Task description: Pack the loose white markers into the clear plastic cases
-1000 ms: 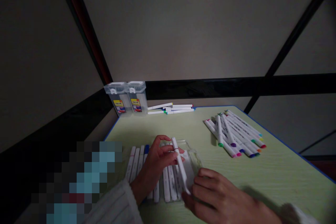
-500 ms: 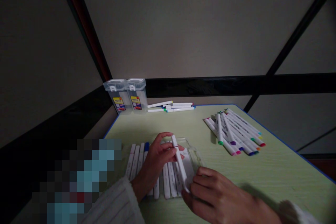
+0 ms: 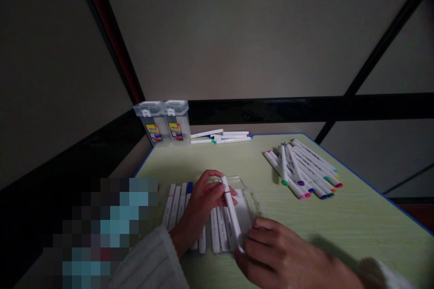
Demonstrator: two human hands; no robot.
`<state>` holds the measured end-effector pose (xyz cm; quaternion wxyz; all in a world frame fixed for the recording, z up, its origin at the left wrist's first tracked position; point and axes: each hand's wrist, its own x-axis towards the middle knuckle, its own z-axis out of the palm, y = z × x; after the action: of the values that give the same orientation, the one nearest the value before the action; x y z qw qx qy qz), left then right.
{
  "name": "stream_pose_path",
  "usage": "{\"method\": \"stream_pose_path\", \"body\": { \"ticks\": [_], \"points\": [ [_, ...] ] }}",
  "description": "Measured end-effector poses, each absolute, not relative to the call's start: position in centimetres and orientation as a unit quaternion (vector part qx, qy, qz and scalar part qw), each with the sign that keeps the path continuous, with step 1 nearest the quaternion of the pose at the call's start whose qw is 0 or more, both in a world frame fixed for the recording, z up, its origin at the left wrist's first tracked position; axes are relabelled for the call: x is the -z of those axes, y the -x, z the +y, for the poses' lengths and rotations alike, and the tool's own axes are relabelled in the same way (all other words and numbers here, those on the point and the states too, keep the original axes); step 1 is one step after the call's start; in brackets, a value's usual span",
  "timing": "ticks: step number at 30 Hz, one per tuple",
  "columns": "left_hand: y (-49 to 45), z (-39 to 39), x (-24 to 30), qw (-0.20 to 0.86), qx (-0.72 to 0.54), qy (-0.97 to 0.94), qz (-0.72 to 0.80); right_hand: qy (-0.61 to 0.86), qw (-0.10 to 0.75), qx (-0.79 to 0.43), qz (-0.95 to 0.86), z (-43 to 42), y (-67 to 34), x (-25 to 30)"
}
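A white marker [image 3: 231, 210] is held at both ends over a clear plastic case [image 3: 249, 198] lying on the green table [image 3: 356, 216]. My left hand [image 3: 200, 207] pinches its far end. Closed fingers of my right hand [image 3: 278, 253] grip its near end. Several white markers [image 3: 217, 230] lie side by side in the case under my left hand. More white markers [image 3: 174, 203], one with a blue cap, lie in a row just left of the case.
A pile of colour-tipped markers [image 3: 303, 169] lies at the right of the table. A few markers [image 3: 222, 137] and two upright clear cases [image 3: 166, 122] with yellow labels stand at the far edge. The blue table edge [image 3: 373, 187] runs along the right.
The marker's near end has sunk slightly toward the case. Both hands stay almost in place.
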<state>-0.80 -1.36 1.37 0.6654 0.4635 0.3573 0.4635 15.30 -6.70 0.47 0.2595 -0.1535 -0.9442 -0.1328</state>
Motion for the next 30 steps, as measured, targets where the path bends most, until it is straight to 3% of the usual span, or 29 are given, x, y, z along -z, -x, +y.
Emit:
{"method": "stream_pose_path", "body": {
  "ticks": [30],
  "points": [
    [0.89, -1.09, -0.91, 0.679, -0.438, -0.485, 0.335, 0.166, 0.264, 0.138, -0.940, -6.78, -15.29, -0.83]
  ]
}}
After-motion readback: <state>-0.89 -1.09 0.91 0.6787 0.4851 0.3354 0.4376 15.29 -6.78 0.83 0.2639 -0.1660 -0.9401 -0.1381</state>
